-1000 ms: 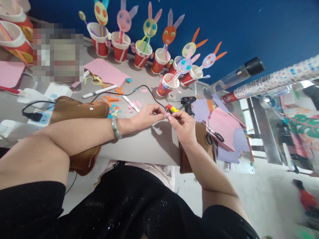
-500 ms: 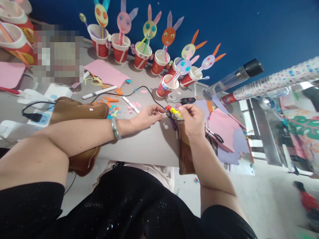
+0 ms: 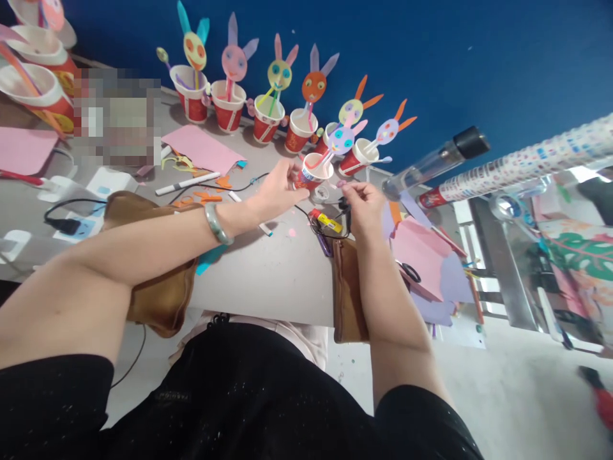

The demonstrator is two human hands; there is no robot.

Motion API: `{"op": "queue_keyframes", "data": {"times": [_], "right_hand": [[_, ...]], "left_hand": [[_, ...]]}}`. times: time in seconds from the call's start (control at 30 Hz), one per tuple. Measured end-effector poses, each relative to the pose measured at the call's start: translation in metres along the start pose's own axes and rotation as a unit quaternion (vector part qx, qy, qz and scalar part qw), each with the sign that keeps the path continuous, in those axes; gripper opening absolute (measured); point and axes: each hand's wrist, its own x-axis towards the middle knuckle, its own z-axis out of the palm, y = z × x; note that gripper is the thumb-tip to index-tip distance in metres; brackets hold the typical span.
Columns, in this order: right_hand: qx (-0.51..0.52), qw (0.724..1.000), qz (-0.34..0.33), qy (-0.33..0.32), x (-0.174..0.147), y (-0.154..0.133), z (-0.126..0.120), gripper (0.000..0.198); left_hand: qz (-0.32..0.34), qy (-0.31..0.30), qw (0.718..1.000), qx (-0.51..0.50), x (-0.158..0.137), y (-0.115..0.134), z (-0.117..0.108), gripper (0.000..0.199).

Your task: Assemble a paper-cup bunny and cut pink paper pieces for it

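Note:
My left hand (image 3: 276, 191) is closed around the left side of a red and white paper cup (image 3: 306, 177). A lilac paper rabbit face (image 3: 341, 142) with pink ears stands up from the cup on pink straws. To the right, my right hand (image 3: 364, 207) pinches a small pink piece (image 3: 341, 184) between thumb and fingertips, close to the cup's right side. Its exact shape is too small to tell. Below the hands, a yellow tube with a red end (image 3: 329, 222) lies by a black cable. A small clear round container (image 3: 320, 193) sits just in front of the cup.
Several rabbit cups (image 3: 231, 112) line the blue wall. Brown cushions (image 3: 352, 291) lie under both forearms. Pink paper (image 3: 204, 145), markers (image 3: 186, 183) and orange scraps lie left; scissors (image 3: 410, 272), coloured sheets (image 3: 421, 255) and a clear tube with a black cap (image 3: 431, 163) are right.
My left hand has moved forward and taken hold of the cup. My right hand has shifted up, away from the yellow tube, with the small pink piece at its fingertips.

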Motion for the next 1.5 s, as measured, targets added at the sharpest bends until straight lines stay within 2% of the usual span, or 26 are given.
{"op": "queue_keyframes", "data": {"times": [0.1, 0.17, 0.3, 0.4, 0.53, 0.8, 1.1, 1.3, 1.5], "right_hand": [[0.022, 1.000, 0.010, -0.016, -0.002, 0.004, 0.003, 0.017], [0.019, 1.000, 0.011, -0.020, -0.002, 0.005, 0.005, 0.014], [-0.008, 1.000, 0.008, -0.009, -0.002, 0.009, 0.008, 0.013], [-0.010, 1.000, 0.007, 0.000, -0.003, 0.011, 0.011, 0.016], [-0.008, 1.000, 0.024, 0.006, -0.003, 0.011, 0.015, 0.016], [0.022, 0.999, 0.041, 0.022, -0.005, 0.005, 0.019, 0.019], [0.008, 0.999, 0.034, 0.025, -0.003, 0.006, 0.020, 0.025], [0.028, 0.999, 0.028, 0.033, 0.000, 0.013, 0.021, 0.028], [0.033, 0.999, 0.028, 0.031, 0.001, 0.013, 0.020, 0.024]], "left_hand": [[0.078, 0.029, 0.996, 0.040, 0.038, -0.013, -0.002, 0.051], [0.105, 0.036, 0.992, 0.057, 0.060, -0.023, -0.005, 0.057], [0.156, -0.045, 0.985, 0.057, 0.081, -0.037, -0.009, 0.074], [0.142, -0.094, 0.983, 0.070, 0.082, -0.041, -0.010, 0.075], [0.122, -0.121, 0.981, 0.087, 0.079, -0.043, -0.008, 0.068], [0.173, -0.146, 0.972, 0.061, 0.072, -0.039, -0.006, 0.061], [0.151, -0.089, 0.977, 0.120, 0.068, -0.039, -0.002, 0.031], [0.184, -0.084, 0.963, 0.177, 0.069, -0.042, -0.003, 0.017], [0.198, -0.094, 0.957, 0.192, 0.068, -0.041, -0.004, 0.009]]}}
